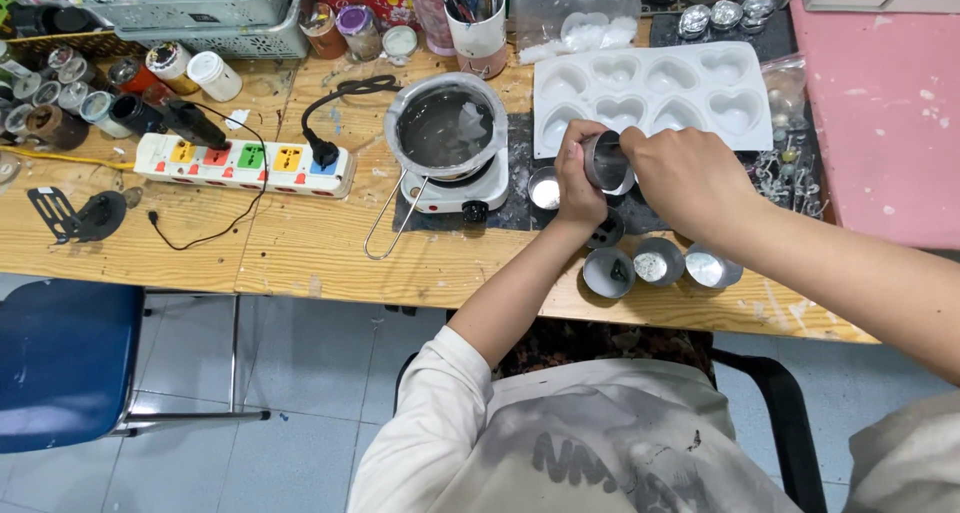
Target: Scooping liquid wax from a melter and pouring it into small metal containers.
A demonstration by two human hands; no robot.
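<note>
Fingers of our left hand (578, 185) wrap closed around a small metal cup (606, 161), right of the frame's centre, above the wooden table (300, 248). Our right hand (685, 178) closes on its rim. Just below it sit three more metal cups (660, 265); behind it lies a white heart mould (652, 90).
</note>
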